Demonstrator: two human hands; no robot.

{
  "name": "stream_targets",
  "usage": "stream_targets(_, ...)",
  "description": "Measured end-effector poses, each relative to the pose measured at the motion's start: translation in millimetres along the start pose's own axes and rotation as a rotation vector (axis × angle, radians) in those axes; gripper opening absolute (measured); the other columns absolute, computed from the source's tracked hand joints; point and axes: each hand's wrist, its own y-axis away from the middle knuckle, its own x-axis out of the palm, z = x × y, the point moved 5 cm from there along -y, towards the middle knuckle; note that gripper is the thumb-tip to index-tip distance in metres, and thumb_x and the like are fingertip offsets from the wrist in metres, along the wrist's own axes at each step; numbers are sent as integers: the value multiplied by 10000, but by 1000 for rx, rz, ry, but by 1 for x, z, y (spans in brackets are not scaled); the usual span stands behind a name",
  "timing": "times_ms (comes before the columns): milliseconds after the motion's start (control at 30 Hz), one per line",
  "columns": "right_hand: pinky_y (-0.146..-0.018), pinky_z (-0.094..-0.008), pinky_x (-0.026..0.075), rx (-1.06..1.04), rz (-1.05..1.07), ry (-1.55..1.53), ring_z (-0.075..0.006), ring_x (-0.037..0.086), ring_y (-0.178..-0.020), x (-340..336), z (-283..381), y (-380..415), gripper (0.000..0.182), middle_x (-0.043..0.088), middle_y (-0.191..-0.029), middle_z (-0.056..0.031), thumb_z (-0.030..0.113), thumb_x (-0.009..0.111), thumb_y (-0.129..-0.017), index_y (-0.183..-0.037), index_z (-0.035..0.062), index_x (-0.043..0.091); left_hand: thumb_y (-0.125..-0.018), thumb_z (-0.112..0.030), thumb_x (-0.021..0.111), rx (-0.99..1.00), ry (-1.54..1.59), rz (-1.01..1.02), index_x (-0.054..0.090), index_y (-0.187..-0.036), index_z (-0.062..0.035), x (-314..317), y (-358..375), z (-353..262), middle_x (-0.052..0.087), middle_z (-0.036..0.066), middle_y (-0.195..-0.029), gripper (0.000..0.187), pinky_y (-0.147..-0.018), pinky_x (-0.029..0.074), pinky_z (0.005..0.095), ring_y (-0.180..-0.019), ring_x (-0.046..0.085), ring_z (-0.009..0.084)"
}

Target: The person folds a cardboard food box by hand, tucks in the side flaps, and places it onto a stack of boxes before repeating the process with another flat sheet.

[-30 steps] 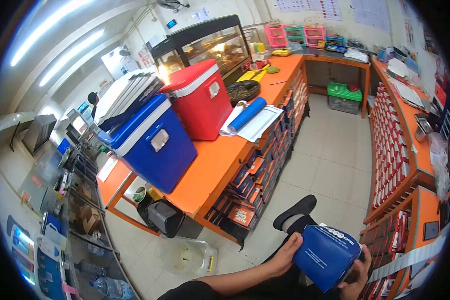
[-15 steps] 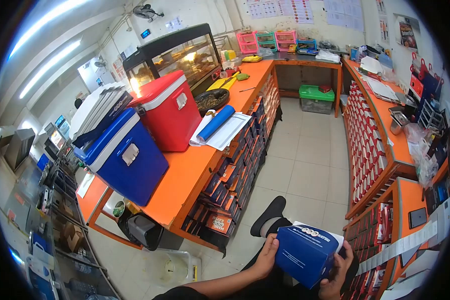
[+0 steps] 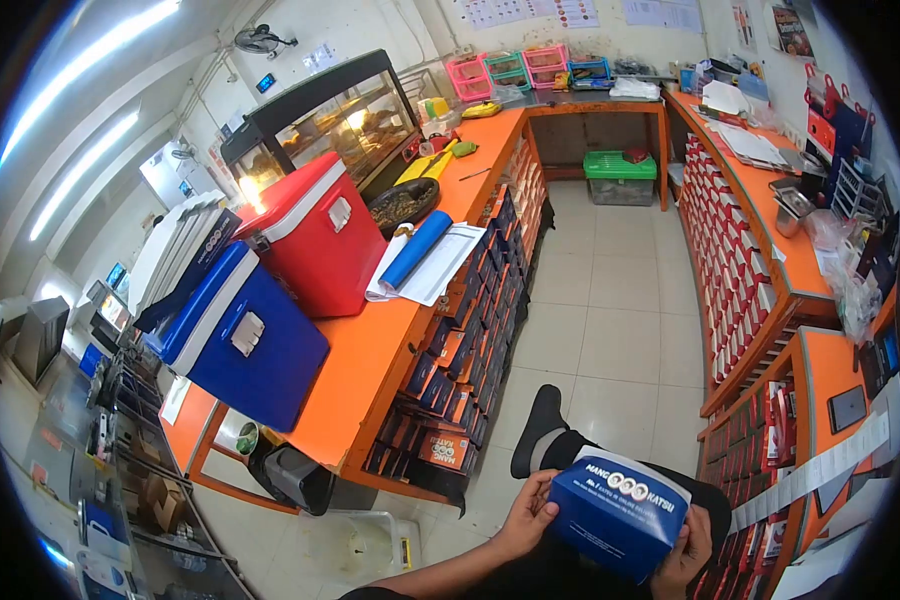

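A blue cardboard food box [image 3: 618, 520] with white "Mang Katsu" lettering is held over my lap, its printed face tilted up towards me. My left hand [image 3: 526, 518] grips its left edge, thumb on the front. On the right side, my right hand [image 3: 684, 556] is closed round the box's lower corner. The undersides of the box and some fingers are hidden. Beyond the box, my leg stretches forward with a dark shoe [image 3: 538, 430] on the tiled floor.
To the left, an orange counter [image 3: 370, 350] bears a blue cooler [image 3: 260, 350] and a red cooler [image 3: 320, 240], with stacked boxes [image 3: 445, 448] beneath. A clear plastic bin [image 3: 360, 548] sits on the floor. Orange shelving [image 3: 740, 390] and a phone [image 3: 847, 408] are at right.
The box has turned so that its lettered face shows more squarely. Both hands have kept hold of it, shifting slightly. The view has tilted a little.
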Motion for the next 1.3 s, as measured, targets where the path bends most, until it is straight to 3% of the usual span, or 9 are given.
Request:
stream_targets(200,-1084,-393,453,-67,17,-305,-271,592,-1258,14,-5,2,942,576,-1393,-236,662,451,-1018,-1528,-123,350,-998,-222,700,80,19,-12,378,-1313,-82,15,7,-6,423,138,-1429,472,-1164,330,368,-1393,420,230)
stream_targets(400,-1076,-390,452,58,-37,4,-262,594,-1244,-6,-9,4,1035,576,-1391,-235,708,564,-946,-1525,-124,358,-938,-324,772,-33,-12,65,364,-1307,-100,19,8,-8,389,128,-1373,594,-1121,314,377,-1286,419,206)
stream_targets(533,-979,-359,477,161,34,-117,-237,612,-1103,-14,-5,4,972,606,-1232,-186,619,720,-885,-1498,-83,441,-923,-69,726,42,-129,196,266,-1510,-128,19,1,-32,389,121,-1422,748,-1086,450,417,-1381,436,255)
stream_targets(633,-886,-350,513,62,417,27,-283,645,-1016,-10,-3,7,658,612,-1100,-168,339,897,-688,-1248,54,702,-904,-122,761,-142,-334,418,410,-1494,-113,11,9,-36,419,136,-1370,687,-1028,528,408,-1321,505,293)
stream_targets(767,-809,-351,525,178,444,-8,-258,651,-948,-3,-27,41,569,636,-1065,-148,353,948,-636,-1070,31,768,-870,-199,815,-287,-486,534,612,-1332,-70,5,36,-18,487,144,-1285,521,-1013,559,380,-1220,596,295)
stream_targets(933,-796,-333,520,250,402,32,-233,649,-946,-5,-28,42,789,632,-1035,-141,418,953,-638,-1249,-2,685,-827,-262,864,-214,-613,510,620,-1374,-91,8,35,-23,565,162,-1333,623,-977,544,371,-1217,614,289)
stream_targets(1000,-787,-318,515,378,395,25,-233,647,-930,-3,-17,34,850,625,-1009,-131,432,954,-626,-1289,-4,651,-820,-268,868,-434,-471,392,619,-1372,-86,11,26,-27,558,174,-1390,632,-1000,552,388,-1236,621,306)
stream_targets(1167,-801,-353,544,214,520,89,-244,666,-961,-11,-32,46,745,645,-1030,-138,412,943,-641,-1219,17,689,-777,-279,901,-161,-565,502,565,-1404,-52,1,37,-10,567,170,-1390,747,-1008,558,427,-1221,633,308)
stream_targets(1300,-876,-395,544,130,483,162,-272,668,-1009,-5,-14,38,626,655,-1084,-161,345,936,-661,-1156,40,705,-896,-487,746,-140,-486,481,509,-1454,-67,-8,29,-12,503,185,-1453,738,-1091,472,469,-1345,535,326)
